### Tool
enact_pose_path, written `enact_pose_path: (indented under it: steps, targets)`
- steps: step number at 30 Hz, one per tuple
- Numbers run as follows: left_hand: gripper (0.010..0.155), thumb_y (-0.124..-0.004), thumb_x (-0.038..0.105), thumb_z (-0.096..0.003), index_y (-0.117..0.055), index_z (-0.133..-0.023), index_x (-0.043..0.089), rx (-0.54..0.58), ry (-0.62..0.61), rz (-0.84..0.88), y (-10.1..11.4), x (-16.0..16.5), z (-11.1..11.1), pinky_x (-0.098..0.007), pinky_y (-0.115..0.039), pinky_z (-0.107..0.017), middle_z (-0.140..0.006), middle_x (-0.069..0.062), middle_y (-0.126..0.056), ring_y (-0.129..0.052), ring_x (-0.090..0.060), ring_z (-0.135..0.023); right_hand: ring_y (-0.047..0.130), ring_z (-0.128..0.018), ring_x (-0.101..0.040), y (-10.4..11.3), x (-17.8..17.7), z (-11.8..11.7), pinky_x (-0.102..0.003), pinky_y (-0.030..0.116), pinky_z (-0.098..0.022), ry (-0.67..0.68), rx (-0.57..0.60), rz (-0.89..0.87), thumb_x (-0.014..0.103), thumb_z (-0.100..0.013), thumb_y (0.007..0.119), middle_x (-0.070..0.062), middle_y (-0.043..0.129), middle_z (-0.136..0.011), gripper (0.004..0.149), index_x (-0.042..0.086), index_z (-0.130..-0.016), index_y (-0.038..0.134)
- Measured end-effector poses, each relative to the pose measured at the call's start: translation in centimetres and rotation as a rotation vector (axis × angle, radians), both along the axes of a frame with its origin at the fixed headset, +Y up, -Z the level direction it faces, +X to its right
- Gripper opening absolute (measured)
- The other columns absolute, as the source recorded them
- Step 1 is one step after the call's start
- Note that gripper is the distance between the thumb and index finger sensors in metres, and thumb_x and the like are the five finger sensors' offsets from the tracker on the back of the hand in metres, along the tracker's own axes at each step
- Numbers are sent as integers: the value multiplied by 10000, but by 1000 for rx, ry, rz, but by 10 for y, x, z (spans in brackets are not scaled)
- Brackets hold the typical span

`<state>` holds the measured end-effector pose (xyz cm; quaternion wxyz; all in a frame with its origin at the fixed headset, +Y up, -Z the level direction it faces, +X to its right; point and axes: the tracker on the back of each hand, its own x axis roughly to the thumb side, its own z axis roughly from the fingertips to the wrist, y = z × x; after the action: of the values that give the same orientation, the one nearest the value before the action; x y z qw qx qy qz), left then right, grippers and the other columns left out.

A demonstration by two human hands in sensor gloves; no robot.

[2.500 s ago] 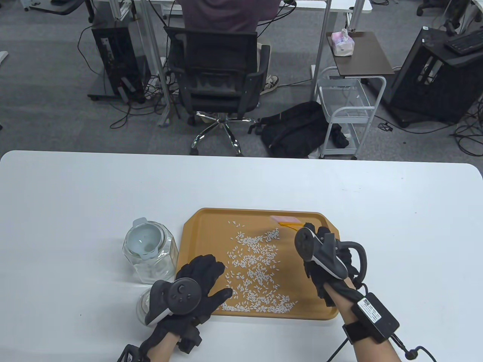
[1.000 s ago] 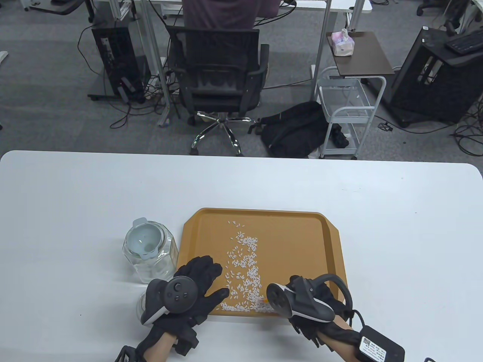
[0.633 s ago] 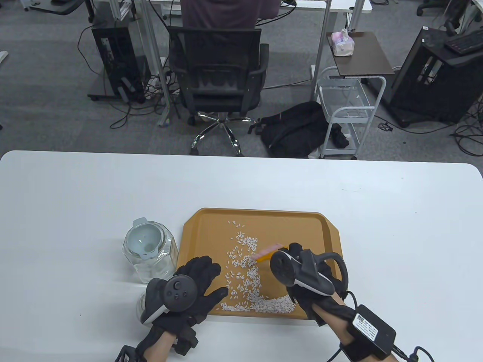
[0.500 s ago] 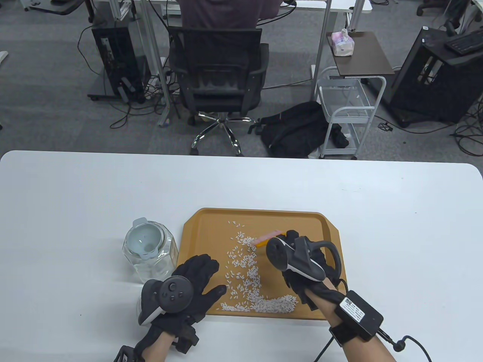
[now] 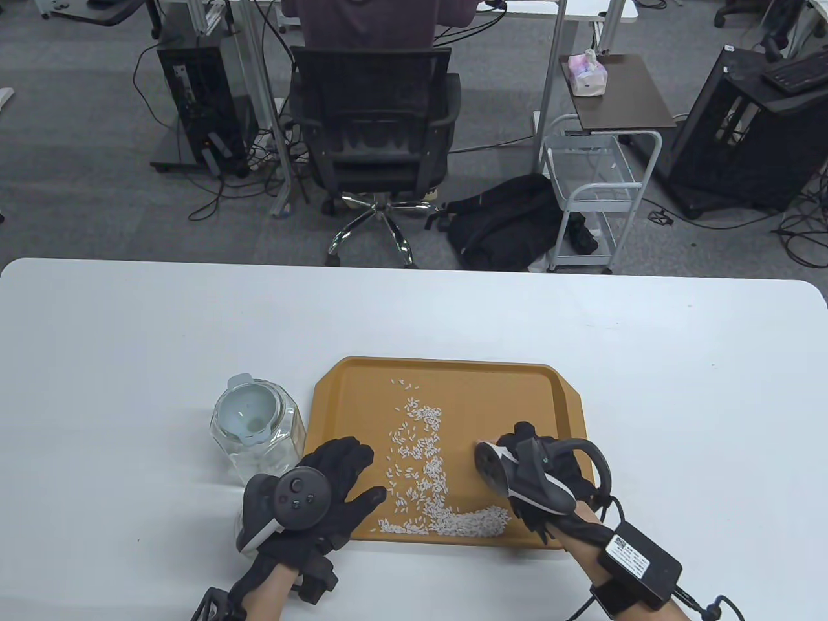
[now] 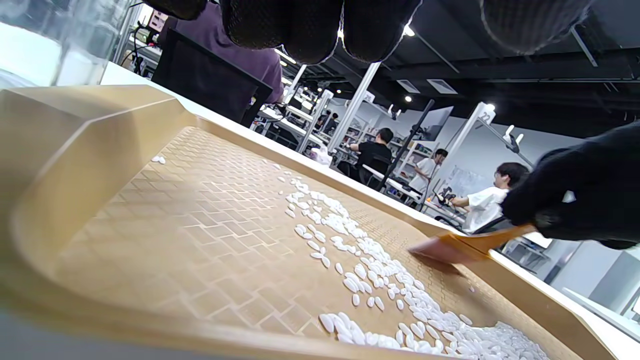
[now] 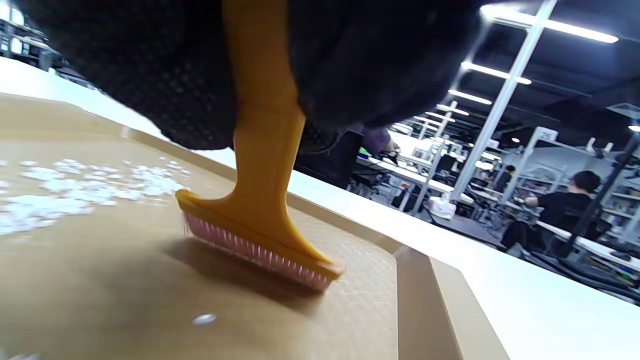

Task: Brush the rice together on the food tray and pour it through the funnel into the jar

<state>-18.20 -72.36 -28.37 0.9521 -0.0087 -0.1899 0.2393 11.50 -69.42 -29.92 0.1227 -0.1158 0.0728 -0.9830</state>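
The right hand (image 5: 550, 479), clenched round the yellow pink-bristled brush (image 7: 260, 220), has come back down beside the white rice (image 5: 427, 479) on the tan tray (image 5: 517, 394) (another gathering stroke); left hand (image 5: 323, 498) flat, steadying.

The left hand (image 5: 323, 488) lay flat, palm down, fingers straight and spread, thumb angled out to the right — its forearm entered from the bottom edge. The right hand (image 5: 540, 469) was curled — fingers closed round a brush handle (image 7: 262, 100) — wrist bent, forearm slanting in from the lower right.
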Motion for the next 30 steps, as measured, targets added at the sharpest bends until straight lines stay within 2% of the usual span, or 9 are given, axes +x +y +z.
enact_pose_path:
  steps: [4, 9, 13, 15, 18, 21, 24, 27, 30]
  targets:
    - [732, -677, 651, -453, -595, -1055, 242, -1, 3, 0, -1, 0, 0, -653, -482, -755, -1168, -102, -581, -569, -385, -1088, 944, -94, -222, 8, 3, 28, -288, 810, 13, 39, -41, -38, 398, -370, 968, -119, 964, -640, 412, 144, -693, 1006]
    - [735, -672, 649, -457, -578, -1061, 241, -9, 1, 5, -2, 1, 2, -650, -482, -757, -1169, -102, -577, -567, -382, -1088, 947, -93, -221, 17, 4, 49, -289, 812, 12, 62, -99, -41, 400, -369, 973, -123, 970, -619, 414, 135, -685, 1009]
    - [735, -672, 649, -460, -574, -1063, 242, 1, -24, 80, 4, 4, 6, -649, -498, -753, -1164, -101, -590, -585, -382, -1082, 973, -177, -226, 31, 8, 52, -288, 849, -54, 40, 57, -41, 395, -393, 938, -119, 957, -677, 430, 155, -747, 975]
    - [731, -671, 650, -460, -576, -1062, 246, 20, -26, 99, 6, 5, 8, -644, -518, -748, -1155, -88, -614, -618, -375, -1071, 998, -254, -229, 37, 11, 42, -292, 888, -114, 10, 89, -82, 378, -403, 921, -129, 936, -730, 450, 153, -792, 945]
    - [729, -672, 648, -460, -578, -1060, 246, 25, -24, 92, 6, 5, 9, -642, -526, -745, -1150, -87, -625, -629, -374, -1065, 1004, -407, -256, 38, 8, 22, -324, 925, -243, -4, 23, -185, 325, -417, 905, -169, 864, -820, 494, 129, -870, 881]
    - [729, -673, 645, -461, -574, -1062, 244, 26, -11, 89, 6, 3, 8, -650, -484, -758, -1155, -98, -611, -601, -375, -1076, 978, -491, -279, 33, -4, -2, -353, 914, -320, -10, -7, -177, 299, -426, 891, -183, 816, -863, 506, 124, -900, 850]
    - [730, -674, 644, -461, -569, -1063, 244, 35, 0, 91, 7, 1, 8, -657, -452, -764, -1165, -96, -584, -562, -378, -1090, 939, -523, -299, 25, -20, -24, -372, 870, -324, -25, 26, -119, 302, -428, 884, -160, 799, -882, 493, 147, -896, 854]
    - [731, -673, 645, -462, -566, -1065, 245, 39, 3, 87, 7, 0, 7, -658, -447, -766, -1168, -97, -576, -552, -379, -1094, 932, -511, -310, 17, -35, -44, -376, 851, -292, -62, 120, -79, 308, -418, 897, -93, 822, -884, 467, 185, -868, 885]
    - [733, -674, 645, -461, -566, -1065, 244, 36, 0, 80, 7, 1, 7, -659, -446, -765, -1169, -95, -575, -552, -378, -1094, 945, -485, -307, 11, -45, -61, -365, 854, -271, -82, 130, -75, 315, -404, 924, -47, 861, -863, 439, 218, -832, 916]
